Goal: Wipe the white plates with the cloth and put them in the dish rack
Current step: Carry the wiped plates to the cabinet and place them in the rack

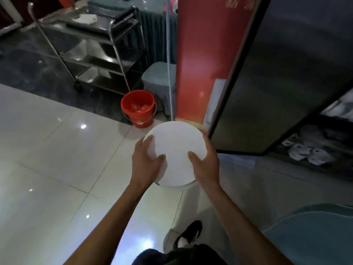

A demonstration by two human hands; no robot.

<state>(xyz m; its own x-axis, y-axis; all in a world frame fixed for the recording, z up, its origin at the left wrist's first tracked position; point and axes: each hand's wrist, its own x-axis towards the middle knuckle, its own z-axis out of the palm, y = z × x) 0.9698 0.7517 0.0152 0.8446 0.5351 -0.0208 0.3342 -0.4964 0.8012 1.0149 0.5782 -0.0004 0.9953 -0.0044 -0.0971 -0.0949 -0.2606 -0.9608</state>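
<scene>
Holding a round white plate (176,148) above pale glossy floor tiles (47,150).
Left hand (148,161) and right hand (205,165) grip opposite rims, thumbs pressed on top.

Glossy pale floor tiles (47,150) reflect ceiling lights, a steel trolley (91,46) stands far left, a red bucket (138,108) beside a red pillar (206,54), dark cabinet (286,73) right.
</scene>
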